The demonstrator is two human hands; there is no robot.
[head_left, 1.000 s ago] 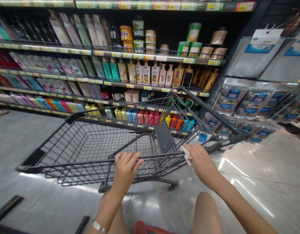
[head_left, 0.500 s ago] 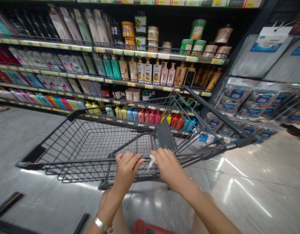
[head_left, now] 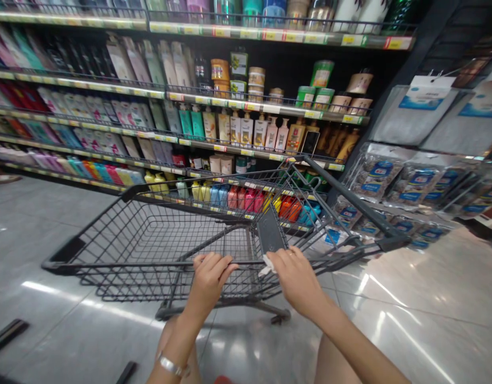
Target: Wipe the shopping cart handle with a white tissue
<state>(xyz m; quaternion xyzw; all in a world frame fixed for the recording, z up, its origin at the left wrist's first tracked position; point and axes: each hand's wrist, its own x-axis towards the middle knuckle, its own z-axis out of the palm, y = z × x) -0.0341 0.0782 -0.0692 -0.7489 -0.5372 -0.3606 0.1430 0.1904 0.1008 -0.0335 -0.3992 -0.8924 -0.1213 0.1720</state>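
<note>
A dark grey wire shopping cart (head_left: 121,265) stands sideways in front of me, with no goods visible in its basket. My left hand (head_left: 212,274) has its fingers curled over the cart's near top rim, left of the folding child seat panel (head_left: 269,232). Farther right, my right hand (head_left: 296,274) is closed with a crumpled white tissue (head_left: 267,265) sticking out between thumb and fingers. That hand also rests at the near rim. The cart's push handle (head_left: 349,202) angles off to the right, apart from both hands.
Behind the cart, shelves (head_left: 230,144) hold several rows of bottles and jars. Packaged goods (head_left: 413,181) hang on hooks at the right. Dark bars (head_left: 8,336) lie low at the left over the grey tiled floor (head_left: 81,325). A small red thing (head_left: 223,380) shows at the bottom edge.
My right hand has slid right along the rim with the tissue, away from my left hand. The view has tilted up, showing a higher shelf. The cart has shifted slightly within the view.
</note>
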